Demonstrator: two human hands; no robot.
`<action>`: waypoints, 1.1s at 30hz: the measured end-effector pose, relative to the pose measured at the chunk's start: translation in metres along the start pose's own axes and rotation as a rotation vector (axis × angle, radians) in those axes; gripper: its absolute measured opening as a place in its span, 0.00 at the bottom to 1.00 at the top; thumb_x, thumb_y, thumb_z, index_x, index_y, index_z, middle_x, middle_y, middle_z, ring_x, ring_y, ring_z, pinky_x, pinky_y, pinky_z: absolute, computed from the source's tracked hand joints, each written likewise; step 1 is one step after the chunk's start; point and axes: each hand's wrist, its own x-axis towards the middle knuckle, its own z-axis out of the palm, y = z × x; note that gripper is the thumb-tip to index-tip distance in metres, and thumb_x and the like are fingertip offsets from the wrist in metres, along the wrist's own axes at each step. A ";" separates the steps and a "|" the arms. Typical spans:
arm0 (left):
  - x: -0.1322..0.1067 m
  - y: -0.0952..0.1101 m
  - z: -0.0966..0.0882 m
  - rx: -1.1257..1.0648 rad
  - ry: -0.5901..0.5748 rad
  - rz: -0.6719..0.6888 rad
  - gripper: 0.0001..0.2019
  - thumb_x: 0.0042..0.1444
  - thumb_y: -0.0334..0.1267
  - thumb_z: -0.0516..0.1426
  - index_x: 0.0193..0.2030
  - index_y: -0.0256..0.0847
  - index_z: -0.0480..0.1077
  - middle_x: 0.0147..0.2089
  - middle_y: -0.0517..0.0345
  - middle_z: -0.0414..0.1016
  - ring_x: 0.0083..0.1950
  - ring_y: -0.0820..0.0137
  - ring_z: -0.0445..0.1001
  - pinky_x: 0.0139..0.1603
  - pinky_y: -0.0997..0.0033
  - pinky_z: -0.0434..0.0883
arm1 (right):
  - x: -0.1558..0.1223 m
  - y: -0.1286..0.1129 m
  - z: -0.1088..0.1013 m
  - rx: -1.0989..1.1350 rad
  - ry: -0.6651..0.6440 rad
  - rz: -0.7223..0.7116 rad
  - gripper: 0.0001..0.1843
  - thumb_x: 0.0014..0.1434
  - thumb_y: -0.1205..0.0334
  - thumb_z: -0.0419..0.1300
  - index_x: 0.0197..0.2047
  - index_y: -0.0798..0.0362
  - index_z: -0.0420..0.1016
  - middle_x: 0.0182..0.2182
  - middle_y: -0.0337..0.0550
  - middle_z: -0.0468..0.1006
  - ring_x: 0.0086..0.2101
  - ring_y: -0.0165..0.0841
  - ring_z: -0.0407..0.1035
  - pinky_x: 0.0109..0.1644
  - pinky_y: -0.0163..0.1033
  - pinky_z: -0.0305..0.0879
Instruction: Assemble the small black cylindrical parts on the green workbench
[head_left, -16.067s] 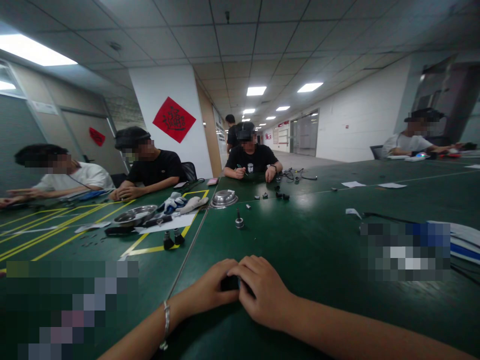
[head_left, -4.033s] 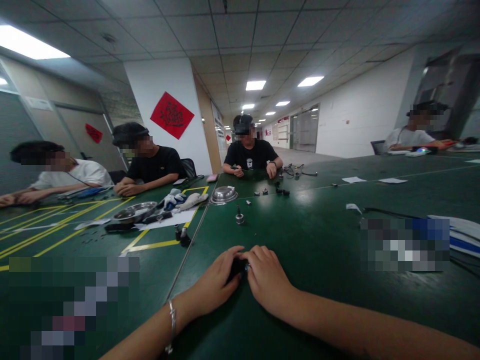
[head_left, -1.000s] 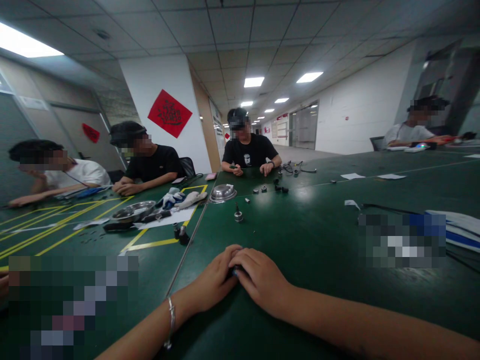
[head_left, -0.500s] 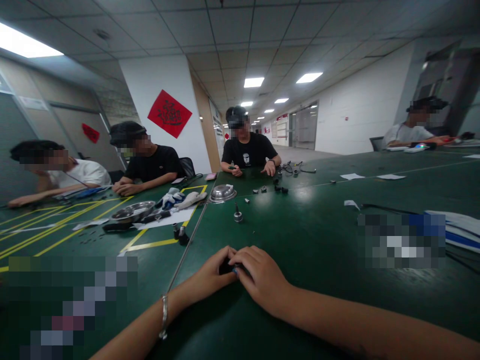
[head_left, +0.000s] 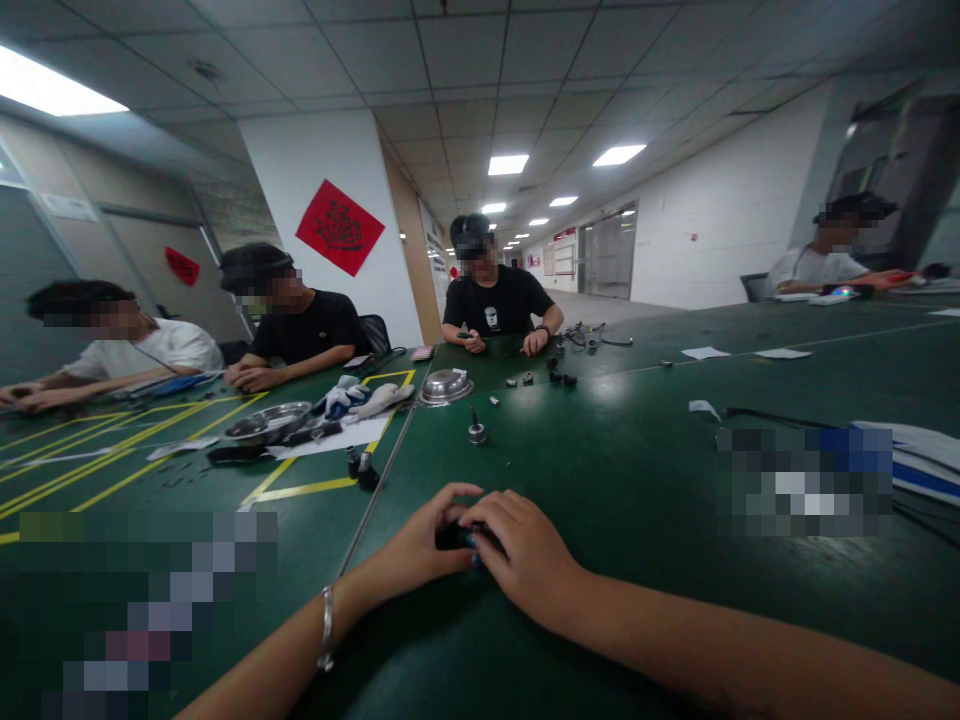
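Observation:
My left hand [head_left: 417, 540], with a silver bracelet [head_left: 327, 628] at its wrist, curves around a small dark piece. My right hand [head_left: 526, 552] meets it from the right, its fingers curled over the same piece. Only a bit of the small dark-and-blue piece [head_left: 474, 541] shows between the fingertips; most of it is hidden, so its kind is unclear. Both hands are low over the green table [head_left: 637, 480]. Beyond them stands a small metal part with an upright stem [head_left: 476, 430].
Left of centre lie black cylindrical parts [head_left: 366, 472], a steel bowl [head_left: 268, 423] and gloves [head_left: 382, 400]. An upturned steel bowl [head_left: 445, 386] is farther back, near several small parts and cables [head_left: 592, 338]. Co-workers sit around the table. Blue-white material [head_left: 915, 455] lies at right.
My left fingers have lifted and spread slightly, and a little more of the blue shows. The far-left co-worker's hands have shifted, and the person opposite has drawn one hand in.

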 end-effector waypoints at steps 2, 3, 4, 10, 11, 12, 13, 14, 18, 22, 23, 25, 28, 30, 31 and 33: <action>0.000 0.000 0.000 0.006 0.002 -0.001 0.29 0.49 0.31 0.60 0.56 0.42 0.54 0.47 0.54 0.73 0.51 0.63 0.71 0.51 0.59 0.66 | 0.000 0.001 0.001 0.010 0.000 -0.014 0.13 0.58 0.74 0.56 0.46 0.54 0.69 0.42 0.44 0.73 0.42 0.35 0.65 0.48 0.41 0.61; 0.000 0.001 0.000 0.012 0.001 -0.002 0.29 0.49 0.31 0.60 0.56 0.42 0.54 0.48 0.54 0.73 0.51 0.63 0.71 0.51 0.59 0.67 | -0.001 0.001 0.001 0.011 -0.003 -0.022 0.13 0.58 0.74 0.55 0.46 0.54 0.69 0.42 0.44 0.73 0.42 0.35 0.65 0.48 0.41 0.61; 0.000 0.001 0.000 0.020 0.002 -0.002 0.29 0.49 0.31 0.60 0.56 0.42 0.54 0.48 0.54 0.73 0.51 0.63 0.71 0.51 0.59 0.67 | -0.001 0.000 0.000 0.010 -0.006 -0.031 0.13 0.59 0.74 0.55 0.46 0.54 0.69 0.42 0.44 0.73 0.42 0.35 0.65 0.48 0.41 0.61; -0.001 0.003 0.000 0.034 0.013 -0.013 0.28 0.49 0.31 0.60 0.57 0.42 0.54 0.44 0.57 0.74 0.46 0.66 0.73 0.47 0.62 0.68 | -0.002 -0.003 -0.003 -0.028 -0.053 -0.070 0.19 0.57 0.75 0.53 0.50 0.51 0.69 0.43 0.44 0.73 0.43 0.37 0.64 0.48 0.42 0.60; -0.001 0.004 0.000 0.038 0.011 -0.019 0.28 0.50 0.31 0.59 0.57 0.43 0.54 0.44 0.57 0.74 0.46 0.66 0.73 0.47 0.62 0.68 | -0.002 -0.004 -0.003 -0.030 -0.063 -0.077 0.19 0.57 0.75 0.53 0.51 0.51 0.69 0.43 0.44 0.73 0.43 0.36 0.64 0.48 0.42 0.59; -0.001 0.004 0.000 0.045 0.011 -0.023 0.28 0.49 0.31 0.59 0.57 0.43 0.54 0.44 0.57 0.74 0.46 0.66 0.73 0.48 0.61 0.68 | -0.002 -0.003 -0.003 -0.032 -0.068 -0.082 0.20 0.57 0.75 0.53 0.51 0.50 0.69 0.43 0.44 0.73 0.43 0.36 0.64 0.48 0.42 0.59; -0.001 0.005 0.001 0.054 0.010 -0.024 0.28 0.49 0.30 0.59 0.57 0.43 0.54 0.45 0.57 0.73 0.47 0.66 0.73 0.49 0.61 0.68 | -0.002 -0.003 -0.003 -0.037 -0.068 -0.085 0.20 0.57 0.75 0.53 0.51 0.50 0.69 0.43 0.43 0.73 0.43 0.36 0.64 0.48 0.42 0.59; -0.001 0.005 0.001 0.061 0.009 -0.023 0.28 0.49 0.30 0.59 0.57 0.43 0.55 0.46 0.57 0.73 0.48 0.65 0.73 0.50 0.60 0.67 | -0.002 -0.002 -0.002 -0.044 -0.063 -0.083 0.20 0.57 0.75 0.53 0.51 0.50 0.69 0.43 0.43 0.73 0.43 0.36 0.64 0.47 0.42 0.59; -0.001 0.003 0.001 0.081 0.011 0.001 0.28 0.49 0.31 0.59 0.57 0.43 0.55 0.48 0.56 0.72 0.50 0.64 0.72 0.52 0.59 0.67 | -0.001 0.000 0.001 -0.065 -0.038 -0.021 0.15 0.59 0.73 0.54 0.49 0.51 0.69 0.41 0.43 0.72 0.41 0.36 0.65 0.46 0.41 0.60; 0.000 0.002 0.000 0.088 0.004 0.050 0.25 0.51 0.30 0.59 0.55 0.43 0.57 0.51 0.54 0.70 0.55 0.63 0.68 0.57 0.57 0.64 | 0.001 -0.002 -0.001 -0.064 -0.027 0.101 0.12 0.58 0.70 0.58 0.46 0.51 0.69 0.39 0.42 0.71 0.40 0.36 0.65 0.43 0.41 0.61; 0.000 0.002 0.000 0.100 0.001 0.058 0.25 0.51 0.30 0.59 0.55 0.43 0.58 0.51 0.55 0.70 0.55 0.64 0.68 0.58 0.57 0.63 | 0.001 -0.003 -0.002 -0.068 -0.034 0.126 0.12 0.57 0.68 0.59 0.46 0.51 0.69 0.39 0.43 0.71 0.40 0.37 0.65 0.43 0.42 0.61; 0.000 0.001 -0.001 0.137 -0.001 0.064 0.25 0.51 0.29 0.59 0.55 0.43 0.58 0.49 0.56 0.70 0.53 0.64 0.68 0.58 0.57 0.63 | 0.001 -0.005 -0.003 -0.068 -0.050 0.158 0.16 0.56 0.66 0.60 0.48 0.52 0.67 0.40 0.44 0.71 0.40 0.38 0.65 0.44 0.44 0.62; -0.001 0.002 -0.001 0.208 0.007 0.063 0.25 0.52 0.31 0.59 0.57 0.43 0.58 0.48 0.55 0.70 0.52 0.64 0.69 0.57 0.57 0.64 | 0.000 -0.007 -0.004 -0.040 -0.034 0.166 0.20 0.57 0.65 0.59 0.52 0.54 0.63 0.43 0.48 0.69 0.43 0.40 0.64 0.47 0.46 0.62; -0.002 0.003 0.000 0.237 0.029 0.083 0.24 0.55 0.34 0.58 0.58 0.44 0.58 0.49 0.54 0.70 0.52 0.64 0.69 0.56 0.57 0.64 | -0.001 -0.007 -0.004 -0.015 0.006 0.150 0.19 0.58 0.67 0.56 0.53 0.54 0.61 0.43 0.48 0.68 0.44 0.40 0.63 0.48 0.47 0.62; -0.002 0.004 0.001 0.239 0.046 0.102 0.23 0.56 0.36 0.57 0.58 0.44 0.57 0.48 0.54 0.70 0.52 0.64 0.69 0.56 0.58 0.64 | -0.002 -0.006 -0.004 -0.006 0.031 0.142 0.18 0.59 0.68 0.54 0.54 0.54 0.60 0.43 0.49 0.68 0.44 0.39 0.63 0.49 0.47 0.62; -0.002 0.005 0.002 0.243 0.083 0.144 0.21 0.58 0.37 0.56 0.57 0.43 0.59 0.48 0.54 0.71 0.51 0.64 0.70 0.56 0.59 0.65 | -0.003 -0.005 -0.003 0.011 0.069 0.129 0.19 0.60 0.68 0.52 0.55 0.54 0.59 0.44 0.49 0.67 0.44 0.40 0.63 0.49 0.48 0.62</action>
